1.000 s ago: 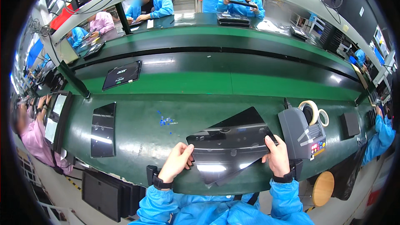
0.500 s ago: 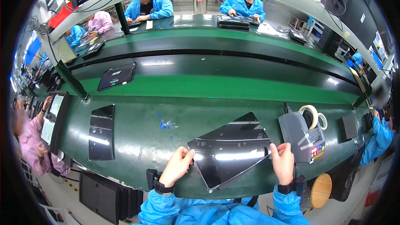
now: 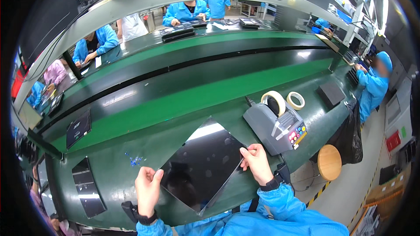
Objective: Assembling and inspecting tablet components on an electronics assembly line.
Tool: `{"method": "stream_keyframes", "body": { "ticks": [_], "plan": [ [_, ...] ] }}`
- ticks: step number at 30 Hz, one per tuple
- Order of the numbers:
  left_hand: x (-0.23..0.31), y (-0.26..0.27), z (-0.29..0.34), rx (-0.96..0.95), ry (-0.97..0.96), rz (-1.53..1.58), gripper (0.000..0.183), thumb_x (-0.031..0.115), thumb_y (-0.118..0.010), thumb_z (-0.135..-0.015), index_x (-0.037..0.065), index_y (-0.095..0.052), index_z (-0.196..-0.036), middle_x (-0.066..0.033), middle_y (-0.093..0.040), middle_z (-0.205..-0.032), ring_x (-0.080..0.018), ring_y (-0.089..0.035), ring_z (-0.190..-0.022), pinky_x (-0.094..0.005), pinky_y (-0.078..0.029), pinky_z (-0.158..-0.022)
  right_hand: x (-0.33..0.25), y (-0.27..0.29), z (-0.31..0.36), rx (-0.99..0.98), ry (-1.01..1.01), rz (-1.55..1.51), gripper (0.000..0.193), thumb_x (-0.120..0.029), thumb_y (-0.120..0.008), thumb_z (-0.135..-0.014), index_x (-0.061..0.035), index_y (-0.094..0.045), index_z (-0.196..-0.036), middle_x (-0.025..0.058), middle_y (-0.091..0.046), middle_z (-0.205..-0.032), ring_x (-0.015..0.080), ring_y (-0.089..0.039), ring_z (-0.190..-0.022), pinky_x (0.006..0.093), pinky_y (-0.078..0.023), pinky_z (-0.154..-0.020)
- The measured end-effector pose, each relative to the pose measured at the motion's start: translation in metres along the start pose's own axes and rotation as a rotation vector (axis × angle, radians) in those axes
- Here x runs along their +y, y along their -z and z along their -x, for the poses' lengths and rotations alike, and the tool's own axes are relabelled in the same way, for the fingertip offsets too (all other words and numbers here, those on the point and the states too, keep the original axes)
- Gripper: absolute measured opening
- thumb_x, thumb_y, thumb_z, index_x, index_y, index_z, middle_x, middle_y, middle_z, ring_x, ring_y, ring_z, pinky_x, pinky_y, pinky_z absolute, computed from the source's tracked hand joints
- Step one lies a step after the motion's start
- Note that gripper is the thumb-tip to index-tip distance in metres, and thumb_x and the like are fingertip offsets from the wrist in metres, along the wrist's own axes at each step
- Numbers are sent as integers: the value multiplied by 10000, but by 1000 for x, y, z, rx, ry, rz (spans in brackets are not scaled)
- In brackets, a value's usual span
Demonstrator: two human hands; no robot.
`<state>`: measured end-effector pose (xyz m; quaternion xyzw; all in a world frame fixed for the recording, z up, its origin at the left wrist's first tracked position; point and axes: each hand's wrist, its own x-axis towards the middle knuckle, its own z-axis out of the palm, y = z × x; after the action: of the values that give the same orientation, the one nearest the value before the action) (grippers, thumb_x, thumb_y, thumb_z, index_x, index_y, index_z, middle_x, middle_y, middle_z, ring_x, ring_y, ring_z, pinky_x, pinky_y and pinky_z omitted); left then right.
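Holding a glossy black panel point(image 3: 203, 166), thin, square-ish, turned corner-up like a diamond, over the near edge of the green bench point(image 3: 175, 100). Surface mirror-like; ceiling light reflects at its far corner, faint smudges mid-panel. Left hand point(image 3: 148, 190) pinches the left corner, thumb on top. Right hand point(image 3: 257, 164) grips the right corner w/ fingers curled over the edge. Right of panel: grey tape dispenser point(image 3: 275, 129) carrying a pale tape roll point(image 3: 274, 102); second roll point(image 3: 296, 100) lies just beside it. Far left on bench: two more dark panels point(image 3: 87, 188), flat. Round wooden stool point(image 3: 329, 162) near right, off bench.
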<state>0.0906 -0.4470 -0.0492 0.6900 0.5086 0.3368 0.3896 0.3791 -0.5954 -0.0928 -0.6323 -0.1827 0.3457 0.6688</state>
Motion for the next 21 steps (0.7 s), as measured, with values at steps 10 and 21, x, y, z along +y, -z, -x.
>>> {"method": "stream_keyframes", "body": {
  "ticks": [10,21],
  "plan": [
    [38,3,65,-78,78,-6,161,137,-640,-873,19,-539,-918,-64,-558,-823,-158,-535,-780,-272,-427,-730,-31,-30,26,-19,10,-596,310,-155,-539,-946,-20,-521,-1224,27,-586,-1160,133,-532,-1050,285,-409,-937],
    [68,-30,35,-317,-42,276,315,173,-575,-897,-13,-531,-1147,-81,-607,-1004,-161,-551,-901,-313,-452,-816,-62,-37,49,-326,68,-279,251,-28,-596,-883,-2,-570,-1131,30,-628,-1033,104,-577,-910,258,-471,-831]
  ]
}}
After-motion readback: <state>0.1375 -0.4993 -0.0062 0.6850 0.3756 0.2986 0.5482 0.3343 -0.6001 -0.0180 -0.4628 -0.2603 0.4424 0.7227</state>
